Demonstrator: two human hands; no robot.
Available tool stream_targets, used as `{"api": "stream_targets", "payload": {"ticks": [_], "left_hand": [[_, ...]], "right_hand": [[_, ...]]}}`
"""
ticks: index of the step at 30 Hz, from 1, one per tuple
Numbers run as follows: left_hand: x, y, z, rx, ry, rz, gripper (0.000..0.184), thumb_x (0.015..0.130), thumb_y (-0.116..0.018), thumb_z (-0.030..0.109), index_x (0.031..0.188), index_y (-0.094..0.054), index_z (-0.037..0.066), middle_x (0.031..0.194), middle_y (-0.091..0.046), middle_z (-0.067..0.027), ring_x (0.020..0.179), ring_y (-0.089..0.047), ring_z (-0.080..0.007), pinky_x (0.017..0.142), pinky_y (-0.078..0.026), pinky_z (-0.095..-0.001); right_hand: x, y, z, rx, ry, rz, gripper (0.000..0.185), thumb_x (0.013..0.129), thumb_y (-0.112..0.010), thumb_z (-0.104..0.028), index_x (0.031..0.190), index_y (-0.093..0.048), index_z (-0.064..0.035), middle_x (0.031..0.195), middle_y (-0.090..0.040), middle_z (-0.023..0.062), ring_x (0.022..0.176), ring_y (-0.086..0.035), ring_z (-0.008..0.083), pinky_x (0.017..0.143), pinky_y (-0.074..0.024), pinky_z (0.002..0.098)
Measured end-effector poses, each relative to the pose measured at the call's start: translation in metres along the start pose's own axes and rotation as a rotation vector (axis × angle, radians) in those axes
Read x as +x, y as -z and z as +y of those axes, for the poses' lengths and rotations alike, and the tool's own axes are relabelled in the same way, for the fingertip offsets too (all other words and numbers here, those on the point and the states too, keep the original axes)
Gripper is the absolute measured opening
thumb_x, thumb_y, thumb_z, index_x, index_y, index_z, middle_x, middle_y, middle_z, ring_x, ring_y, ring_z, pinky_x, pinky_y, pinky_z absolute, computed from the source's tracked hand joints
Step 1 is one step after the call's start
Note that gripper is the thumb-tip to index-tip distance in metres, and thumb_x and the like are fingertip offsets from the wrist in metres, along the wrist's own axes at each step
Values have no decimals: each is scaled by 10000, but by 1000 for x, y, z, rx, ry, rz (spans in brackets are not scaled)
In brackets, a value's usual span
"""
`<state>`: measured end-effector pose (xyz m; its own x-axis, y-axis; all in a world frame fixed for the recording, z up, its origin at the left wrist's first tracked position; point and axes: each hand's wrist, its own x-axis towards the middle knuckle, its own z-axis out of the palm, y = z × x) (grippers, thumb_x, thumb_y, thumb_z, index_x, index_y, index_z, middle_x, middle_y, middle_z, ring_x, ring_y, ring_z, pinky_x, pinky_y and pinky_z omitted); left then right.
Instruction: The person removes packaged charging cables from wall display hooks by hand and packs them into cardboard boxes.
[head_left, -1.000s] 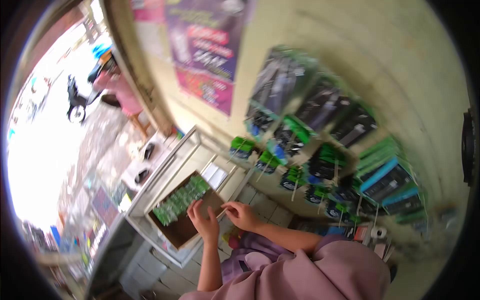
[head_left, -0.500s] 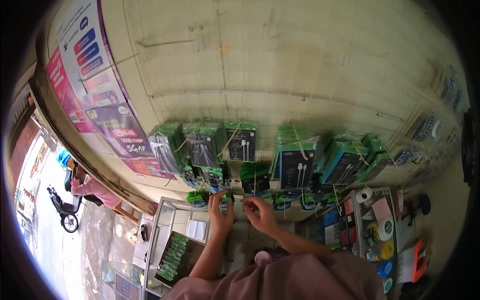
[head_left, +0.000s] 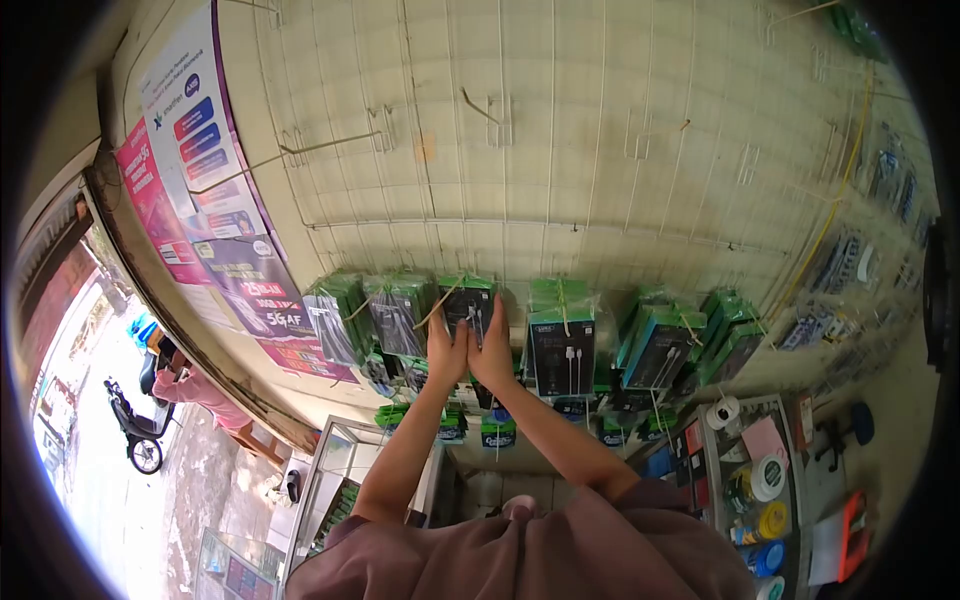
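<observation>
My L hand (head_left: 446, 352) & R hand (head_left: 491, 354) hold the cable pkg (head_left: 480, 297), fingers round both edges, prob. to steady it. Bigger pkg (head_left: 562, 352) on R hangs front-out, prob. so label shows.

Wire grid (head_left: 560, 226): thin metal, dull.
Wall (head_left: 620, 185) behind the grid: matt, smooth-looking.
Handled packet (head_left: 467, 300) on the grid: clear glossy plastic over dark card.
Poster (head_left: 245, 262) left of the grid: smooth, printed, paper-like.
Case (head_left: 314, 468) below the grid: glass with a pale metal-look frame.
Jar lids (head_left: 768, 477) below right of the grid: smooth plastic.
Garment (head_left: 520, 560) below the grid: soft matt cloth.
</observation>
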<state>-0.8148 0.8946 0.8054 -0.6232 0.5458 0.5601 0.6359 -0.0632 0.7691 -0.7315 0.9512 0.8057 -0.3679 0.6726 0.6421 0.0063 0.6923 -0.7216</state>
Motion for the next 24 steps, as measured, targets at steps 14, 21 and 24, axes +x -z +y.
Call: {"api": "stream_targets", "payload": {"ticks": [14,21,24], "left_hand": [[-29,28,46,19,32,185,572,952,-571,200,1403,-286,-5,1295,-346,-246,1186,-435,-386,1024,-353,-426],[-38,56,60,-308,243,102,453,973,-562,279,1257,-458,-59,1059,-612,-220,1006,-595,-264,879,-452,-345],[-47,60,47,-230,224,208,407,978,-555,307,1141,-524,-65,908,-661,-180,828,-619,-214,749,-479,-317]], "right_hand": [[10,41,-55,316,-141,-160,696,913,-621,-202,1436,-215,13,1081,-589,222,907,-638,341,760,-509,385],[-4,38,-68,376,-59,-237,807,905,-667,-215,1480,-146,8,1003,-594,140,872,-633,194,703,-490,305],[-11,36,-71,500,-28,-282,717,874,-709,-228,1408,-297,18,980,-579,119,852,-600,186,721,-470,310]]}}
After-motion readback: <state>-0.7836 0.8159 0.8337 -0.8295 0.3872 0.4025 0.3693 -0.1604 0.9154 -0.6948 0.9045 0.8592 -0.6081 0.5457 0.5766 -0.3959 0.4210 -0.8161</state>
